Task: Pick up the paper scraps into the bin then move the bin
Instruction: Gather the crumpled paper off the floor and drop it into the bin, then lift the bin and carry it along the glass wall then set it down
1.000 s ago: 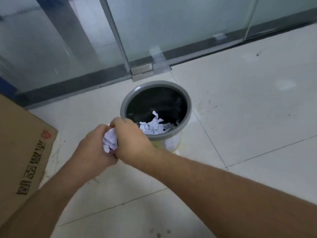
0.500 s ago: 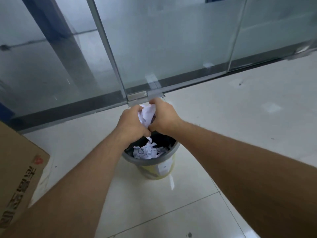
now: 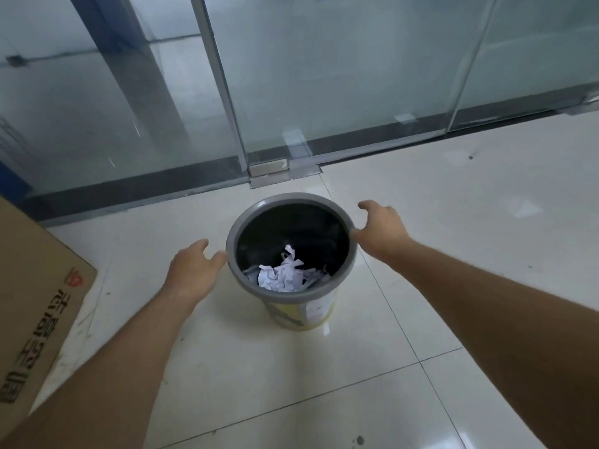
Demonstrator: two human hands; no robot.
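A round bin with a grey rim, black lining and yellowish wall stands on the white tiled floor. White crumpled paper scraps lie inside it. My left hand is at the bin's left side, fingers apart, fingertips touching or nearly touching the rim. My right hand is at the right side, fingers spread, thumb against the rim. Neither hand holds anything.
A brown cardboard box with printed characters lies at the left. Glass door panels with a metal frame and a floor hinge plate run across the back, just beyond the bin.
Both hands held a wad of paper together over the bin; the paper is now in the bin, and the hands have parted to either side of the rim.
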